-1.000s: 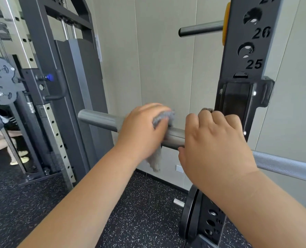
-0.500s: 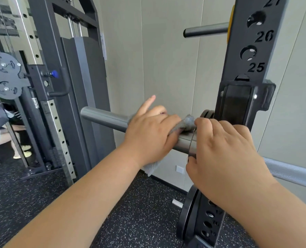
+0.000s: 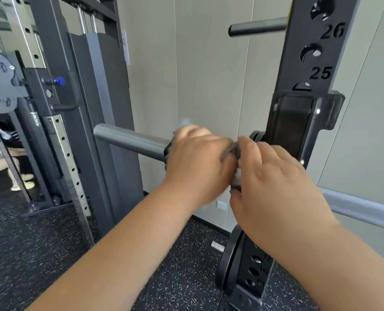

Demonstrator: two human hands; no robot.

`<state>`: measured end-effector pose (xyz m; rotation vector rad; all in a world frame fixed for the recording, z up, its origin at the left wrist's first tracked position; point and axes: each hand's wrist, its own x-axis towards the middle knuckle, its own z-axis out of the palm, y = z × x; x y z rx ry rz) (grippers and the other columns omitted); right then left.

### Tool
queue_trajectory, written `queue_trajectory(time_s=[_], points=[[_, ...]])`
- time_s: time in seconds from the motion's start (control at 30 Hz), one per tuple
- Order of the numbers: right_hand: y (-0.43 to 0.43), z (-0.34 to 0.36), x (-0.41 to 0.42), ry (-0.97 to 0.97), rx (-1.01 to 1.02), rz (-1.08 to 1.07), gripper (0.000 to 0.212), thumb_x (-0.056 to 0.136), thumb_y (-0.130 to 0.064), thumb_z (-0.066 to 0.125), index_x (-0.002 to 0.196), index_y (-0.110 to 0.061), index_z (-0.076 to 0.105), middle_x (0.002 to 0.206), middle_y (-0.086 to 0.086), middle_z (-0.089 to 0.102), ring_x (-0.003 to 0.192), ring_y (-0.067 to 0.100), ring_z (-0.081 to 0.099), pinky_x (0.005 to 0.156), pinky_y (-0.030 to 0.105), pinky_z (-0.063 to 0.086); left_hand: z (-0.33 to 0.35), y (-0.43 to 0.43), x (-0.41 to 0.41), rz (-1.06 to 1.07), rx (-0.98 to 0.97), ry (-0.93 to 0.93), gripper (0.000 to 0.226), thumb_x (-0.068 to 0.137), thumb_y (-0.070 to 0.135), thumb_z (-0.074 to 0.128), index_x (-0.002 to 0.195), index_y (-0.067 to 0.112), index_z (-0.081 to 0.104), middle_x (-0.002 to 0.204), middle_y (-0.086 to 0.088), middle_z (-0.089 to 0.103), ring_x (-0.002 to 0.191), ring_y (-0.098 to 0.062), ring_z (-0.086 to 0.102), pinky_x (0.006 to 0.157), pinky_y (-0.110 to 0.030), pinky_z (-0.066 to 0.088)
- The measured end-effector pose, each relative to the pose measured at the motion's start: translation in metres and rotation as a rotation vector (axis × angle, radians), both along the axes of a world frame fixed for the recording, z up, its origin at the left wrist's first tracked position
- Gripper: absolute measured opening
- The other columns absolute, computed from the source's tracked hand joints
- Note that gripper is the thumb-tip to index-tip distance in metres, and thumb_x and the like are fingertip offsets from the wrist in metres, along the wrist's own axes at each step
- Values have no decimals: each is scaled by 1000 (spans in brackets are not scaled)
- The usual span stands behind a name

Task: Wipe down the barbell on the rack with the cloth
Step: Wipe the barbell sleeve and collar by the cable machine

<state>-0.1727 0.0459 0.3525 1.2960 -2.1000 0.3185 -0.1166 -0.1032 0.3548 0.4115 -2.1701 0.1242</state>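
Observation:
The grey barbell (image 3: 130, 140) rests in the black rack's hook (image 3: 296, 122), its sleeve end pointing left and its shaft running off to the right. My left hand (image 3: 197, 162) is wrapped over the sleeve, pressing the grey cloth (image 3: 229, 151) against it; most of the cloth is hidden under my fingers and blurred. My right hand (image 3: 274, 182) grips the bar right beside it, next to the collar, touching the cloth's edge.
The numbered black upright (image 3: 317, 52) stands at the right, with a storage peg (image 3: 256, 26) sticking out above. A black weight plate (image 3: 229, 257) hangs low on the upright. A cable machine (image 3: 58, 108) fills the left. Speckled rubber floor lies below.
My left hand has slid with the cloth to the right along the sleeve, up against my right hand. Its raised finger has come down onto the bar.

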Motion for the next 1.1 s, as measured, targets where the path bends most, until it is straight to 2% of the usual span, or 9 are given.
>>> queue_trajectory(time_s=[0.1,0.2,0.4,0.6,0.7,0.77,0.87,0.93,1.1], points=[[1,-1,0,-6,-19,5,75,68,-14,73,137,5,50,103,12,64,94,36,63,83,48,56,-10,7,2,-91,-40,37,32,98,28,37,70,27,53,60,11,46,68,-23,60,109,-46,41],[3,-2,-1,-1,-17,0,83,68,-15,74,143,9,45,104,14,64,95,37,62,84,49,56,-13,-18,19,-102,-113,-85,43,102,31,34,104,20,76,99,9,75,113,-20,67,125,-47,24],[4,-1,0,-23,-17,-7,86,67,-19,77,142,8,46,104,14,65,95,37,63,84,48,57,-15,-21,20,16,-35,4,47,105,31,32,93,12,72,162,0,42,155,-30,25,126,-55,15],[8,1,5,-134,-53,40,79,79,-28,46,151,4,37,119,13,64,109,35,59,96,48,52,-67,26,10,-215,144,134,52,109,31,30,150,8,51,156,1,50,157,-16,23,130,-47,7],[14,5,9,-260,-132,149,84,85,-29,44,161,-6,18,122,1,59,120,21,48,104,23,37,-69,33,13,-351,221,225,58,110,39,22,152,6,46,158,2,42,155,-12,27,129,-42,19],[21,6,11,-371,-164,195,89,89,-26,53,164,-14,5,112,-10,46,111,6,37,92,7,26,-55,36,14,-434,209,180,52,111,35,26,153,11,46,158,1,44,152,-13,35,126,-41,26],[28,1,11,-399,-202,192,93,89,-26,59,164,-16,5,106,-13,40,97,-1,31,82,5,30,-14,28,15,-463,322,-8,42,107,33,32,133,24,65,121,2,73,118,-19,65,101,-45,49],[33,-3,9,-376,-205,140,92,87,-34,61,162,-13,13,108,-8,52,101,9,45,82,11,31,16,22,8,-369,421,-170,37,106,37,34,103,23,68,91,4,72,92,-19,66,85,-45,52],[42,-15,-2,-218,-234,96,80,90,-53,57,149,-2,39,116,3,69,104,21,62,83,27,43,44,23,-24,-114,457,-378,37,101,33,37,70,15,46,69,-4,52,68,-26,49,57,-36,31]])
